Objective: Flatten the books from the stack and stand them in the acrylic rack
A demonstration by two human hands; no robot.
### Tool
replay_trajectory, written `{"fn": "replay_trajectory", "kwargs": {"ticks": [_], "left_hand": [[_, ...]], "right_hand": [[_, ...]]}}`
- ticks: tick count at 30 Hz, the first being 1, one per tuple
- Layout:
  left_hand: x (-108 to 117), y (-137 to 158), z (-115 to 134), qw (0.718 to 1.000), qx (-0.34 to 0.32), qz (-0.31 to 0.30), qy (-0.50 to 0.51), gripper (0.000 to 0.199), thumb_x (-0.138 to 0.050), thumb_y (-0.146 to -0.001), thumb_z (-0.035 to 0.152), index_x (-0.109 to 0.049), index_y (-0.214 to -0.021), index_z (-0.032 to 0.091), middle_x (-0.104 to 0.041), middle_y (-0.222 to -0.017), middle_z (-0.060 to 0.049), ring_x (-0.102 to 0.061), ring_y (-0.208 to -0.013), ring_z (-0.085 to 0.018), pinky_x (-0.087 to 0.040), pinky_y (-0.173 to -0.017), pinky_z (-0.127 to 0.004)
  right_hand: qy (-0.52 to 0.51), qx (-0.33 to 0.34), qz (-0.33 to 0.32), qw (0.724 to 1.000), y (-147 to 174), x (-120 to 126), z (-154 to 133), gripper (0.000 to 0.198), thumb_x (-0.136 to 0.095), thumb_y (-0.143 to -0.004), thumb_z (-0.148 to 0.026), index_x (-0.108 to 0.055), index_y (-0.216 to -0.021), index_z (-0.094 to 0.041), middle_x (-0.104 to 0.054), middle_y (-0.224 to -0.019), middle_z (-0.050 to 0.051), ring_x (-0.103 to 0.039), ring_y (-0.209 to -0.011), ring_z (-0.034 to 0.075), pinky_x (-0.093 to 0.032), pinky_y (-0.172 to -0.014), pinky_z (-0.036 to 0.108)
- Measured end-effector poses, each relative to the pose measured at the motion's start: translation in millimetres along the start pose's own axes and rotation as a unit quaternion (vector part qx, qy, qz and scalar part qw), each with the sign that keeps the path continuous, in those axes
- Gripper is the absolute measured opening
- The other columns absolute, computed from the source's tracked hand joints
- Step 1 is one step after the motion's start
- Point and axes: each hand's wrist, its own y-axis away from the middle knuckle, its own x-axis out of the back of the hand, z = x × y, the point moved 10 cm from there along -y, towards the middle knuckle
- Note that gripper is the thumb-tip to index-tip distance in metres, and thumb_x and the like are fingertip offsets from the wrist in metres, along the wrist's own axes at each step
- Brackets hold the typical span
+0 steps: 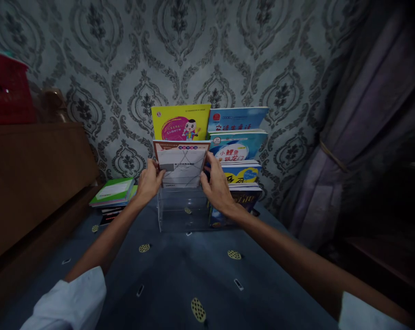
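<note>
Between my two hands stands a white booklet (182, 172) with a grey block on its cover, in the left column of a clear tiered rack (180, 217). My left hand (150, 179) pinches its left edge, and my right hand (217, 181) is closed at its right edge. Behind it show a brown-edged book (161, 145) and a yellow book (180, 112) with a cartoon figure. The right column holds a blue book (238, 119), a teal book (245, 146), a blue and yellow book (242, 173) and a dark book (243, 197).
A pile of books (114, 192) with a green one on top lies at the left. Beside it stands a brown wooden cabinet (32, 183) bearing a red basket (10, 89). A tied curtain (341, 151) hangs at the right. Dark patterned cloth (173, 284) covers the surface.
</note>
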Motion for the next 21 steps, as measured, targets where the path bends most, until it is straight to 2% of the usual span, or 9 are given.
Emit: {"fn": "replay_trajectory", "kwargs": {"ticks": [2, 4, 8, 13, 17, 21], "left_hand": [[1, 0, -3, 0.999, 0.016, 0.004, 0.027, 0.036, -0.060, -0.090, 0.028, -0.046, -0.120, 0.016, -0.070, -0.085, -0.006, -0.069, -0.084, -0.026, -0.049, -0.078, -0.035], [0, 0, -3, 1.000, 0.025, -0.002, 0.018, 0.033, -0.059, -0.090, 0.029, -0.048, -0.119, 0.017, -0.070, -0.085, -0.005, -0.069, -0.083, -0.025, -0.048, -0.077, -0.034], [-2, -2, -2, 0.999, 0.024, -0.015, -0.041, 0.018, -0.057, -0.092, 0.032, -0.056, -0.106, 0.020, -0.070, -0.090, -0.005, -0.067, -0.087, -0.024, -0.047, -0.078, -0.031], [3, -5, 2, 0.997, -0.007, 0.018, -0.074, 0.013, -0.056, -0.091, 0.033, -0.057, -0.091, 0.020, -0.066, -0.094, -0.008, -0.063, -0.090, -0.025, -0.047, -0.078, -0.033], [-1, -7, 2, 0.999, -0.026, 0.013, -0.019, 0.011, -0.056, -0.089, 0.031, -0.055, -0.084, 0.021, -0.063, -0.083, -0.005, -0.063, -0.084, -0.023, -0.048, -0.077, -0.032], [-10, -6, -4, 0.998, -0.004, -0.006, 0.069, 0.010, -0.055, -0.089, 0.029, -0.054, -0.094, 0.020, -0.060, -0.072, 0.000, -0.064, -0.076, -0.021, -0.050, -0.074, -0.032]], "right_hand": [[-0.005, -0.002, 0.005, 1.000, 3, 1, 0, 0.061, -0.037, -0.094, -0.015, -0.025, -0.153, -0.015, -0.036, -0.155, 0.018, -0.031, -0.148, 0.026, -0.040, -0.117, 0.051], [-0.009, -0.007, 0.006, 1.000, 5, -1, 3, 0.058, -0.039, -0.094, -0.017, -0.031, -0.151, -0.014, -0.036, -0.155, 0.020, -0.031, -0.148, 0.028, -0.041, -0.116, 0.052], [-0.009, -0.015, 0.002, 1.000, 8, -5, 15, 0.059, -0.043, -0.093, -0.021, -0.034, -0.152, -0.018, -0.036, -0.157, 0.017, -0.032, -0.147, 0.029, -0.043, -0.114, 0.054], [-0.005, -0.019, -0.008, 1.000, 5, -7, 23, 0.060, -0.045, -0.092, -0.020, -0.037, -0.152, -0.021, -0.040, -0.156, 0.014, -0.034, -0.147, 0.029, -0.043, -0.115, 0.054], [-0.009, -0.016, -0.014, 1.000, 1, -7, 25, 0.061, -0.045, -0.091, -0.018, -0.038, -0.152, -0.019, -0.041, -0.155, 0.015, -0.035, -0.146, 0.030, -0.043, -0.114, 0.055], [-0.014, -0.018, -0.014, 1.000, 1, -7, 25, 0.063, -0.045, -0.090, -0.016, -0.038, -0.152, -0.021, -0.041, -0.155, 0.014, -0.035, -0.146, 0.029, -0.044, -0.114, 0.054]]}}
